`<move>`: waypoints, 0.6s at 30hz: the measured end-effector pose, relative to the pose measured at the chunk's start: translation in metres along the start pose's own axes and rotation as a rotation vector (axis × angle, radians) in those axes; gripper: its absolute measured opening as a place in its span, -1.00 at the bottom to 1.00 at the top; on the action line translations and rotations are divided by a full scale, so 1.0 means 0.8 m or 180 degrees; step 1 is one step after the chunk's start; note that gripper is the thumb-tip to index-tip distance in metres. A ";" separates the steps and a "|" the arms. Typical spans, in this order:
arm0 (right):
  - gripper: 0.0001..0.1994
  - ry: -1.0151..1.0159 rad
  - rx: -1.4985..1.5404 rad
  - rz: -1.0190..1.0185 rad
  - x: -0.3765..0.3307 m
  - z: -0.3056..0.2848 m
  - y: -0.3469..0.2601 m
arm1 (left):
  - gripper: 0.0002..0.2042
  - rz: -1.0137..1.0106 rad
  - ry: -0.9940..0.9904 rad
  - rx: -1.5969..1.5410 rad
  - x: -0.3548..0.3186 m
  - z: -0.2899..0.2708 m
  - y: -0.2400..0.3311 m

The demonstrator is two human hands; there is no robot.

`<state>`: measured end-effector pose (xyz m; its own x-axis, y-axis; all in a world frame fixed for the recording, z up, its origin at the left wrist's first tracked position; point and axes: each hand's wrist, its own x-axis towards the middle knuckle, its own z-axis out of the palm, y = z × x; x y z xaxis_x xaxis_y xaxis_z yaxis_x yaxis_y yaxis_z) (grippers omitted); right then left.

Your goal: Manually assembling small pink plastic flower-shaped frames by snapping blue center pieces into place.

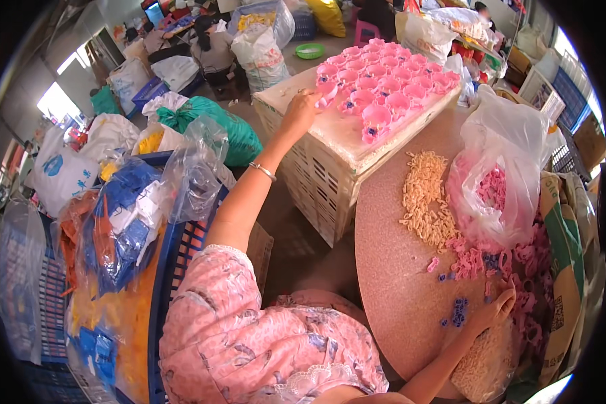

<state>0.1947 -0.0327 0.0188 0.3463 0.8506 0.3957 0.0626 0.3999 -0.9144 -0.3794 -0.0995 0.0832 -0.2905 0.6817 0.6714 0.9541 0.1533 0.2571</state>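
Left Hand at the Pink Cups, Right Hand at the Round Table

The left hand [304, 106] touches a pink cup [326, 93] at the left edge of a cluster of pink cups [398, 75] on top of a pale crate [316, 176]; whether it grips that cup, I cannot tell. Several cups carry small blue pieces. The right hand [495, 311] is bent over the round table [392, 269], beside pink pieces [470, 259] and loose blue bits [459, 312] (its fingertips are too unclear to tell whether they hold anything). Beige pieces [425, 202] lie farther back, near a clear plastic bag [512, 128] with pink pieces inside.
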 end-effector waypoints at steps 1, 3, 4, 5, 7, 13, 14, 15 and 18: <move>-0.65 0.0011 -0.0007 0.0005 0.000 0.002 0.000 | -0.62 0.0061 0.0017 -0.0016 0.001 0.002 0.000; -0.67 0.0038 -0.0050 0.0057 0.002 0.005 -0.002 | -0.69 0.0130 0.0026 -0.0041 0.005 0.006 -0.001; -0.67 0.0053 -0.0062 0.0064 0.003 0.003 -0.001 | -0.68 0.0217 -0.0082 0.0080 0.009 0.007 -0.003; -0.67 0.0036 -0.0014 0.0118 0.005 0.003 0.000 | -0.67 0.0305 -0.0185 0.0205 0.011 0.007 -0.004; -0.67 0.0039 0.0023 0.0176 0.006 0.000 0.002 | -0.66 0.0362 -0.0141 0.0209 0.012 0.008 0.001; -0.69 -0.0018 -0.0230 -0.0052 0.007 -0.018 0.017 | -0.60 0.0024 -0.0453 -0.0069 0.024 0.009 0.022; -0.69 0.0006 -0.0515 -0.0207 0.004 -0.017 0.013 | -0.64 -0.0051 -0.0501 -0.0069 0.025 0.014 0.025; -0.72 0.0044 -0.0584 -0.0078 0.001 -0.010 0.000 | -0.76 0.0184 -0.0267 0.0388 0.022 0.012 0.017; -0.71 0.0347 -0.0611 -0.0259 0.001 0.002 -0.010 | -0.74 0.0176 0.0352 0.0420 0.017 -0.005 0.044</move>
<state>0.1928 -0.0344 0.0268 0.4312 0.7721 0.4668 0.2677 0.3846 -0.8834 -0.3497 -0.0874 0.1042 -0.2367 0.6100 0.7563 0.9680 0.2153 0.1292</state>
